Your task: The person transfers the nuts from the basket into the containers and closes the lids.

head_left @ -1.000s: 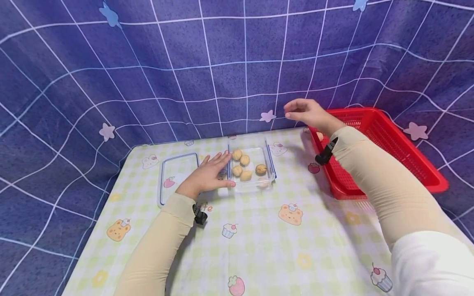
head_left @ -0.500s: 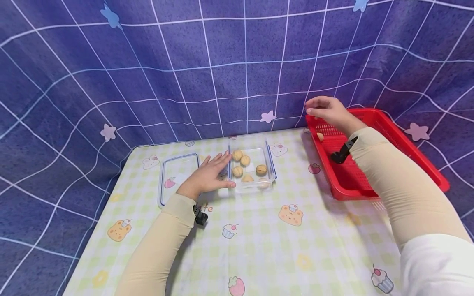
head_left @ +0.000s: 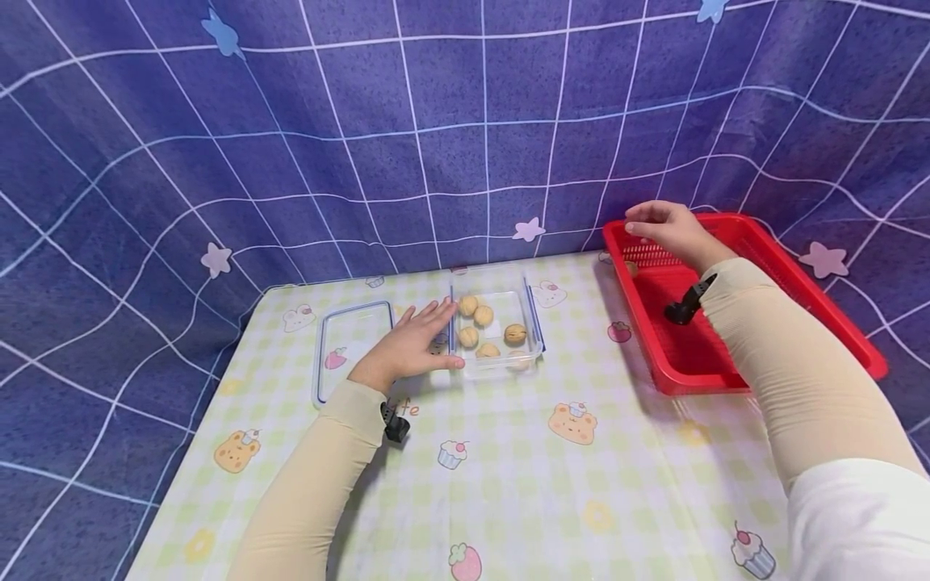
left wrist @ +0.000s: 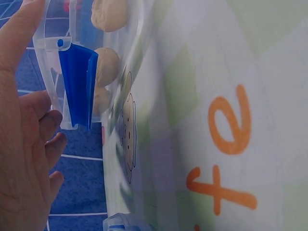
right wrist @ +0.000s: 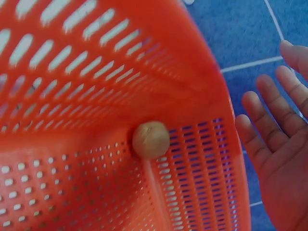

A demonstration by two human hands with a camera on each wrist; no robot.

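Observation:
A clear plastic food container with blue side clips holds several walnuts. My left hand lies against its left side, fingers extended and thumb at the near corner. In the left wrist view a blue clip hangs down beside those fingers. Over the far left corner of a red plastic basket is my right hand, fingers loosely bent and holding nothing. A single walnut sits in that basket corner, below the hand. In the right wrist view the palm and fingers are bare, beyond the basket rim.
Left of the container, a clear lid with a blue seal lies flat, partly behind the left hand. A checked cloth with cartoon prints covers the table. Behind it hangs a blue curtain with white lines and stars.
My right hand has moved right, from beside the basket to over its far left corner. A walnut near the container's front has shifted slightly. The left hand stays in place.

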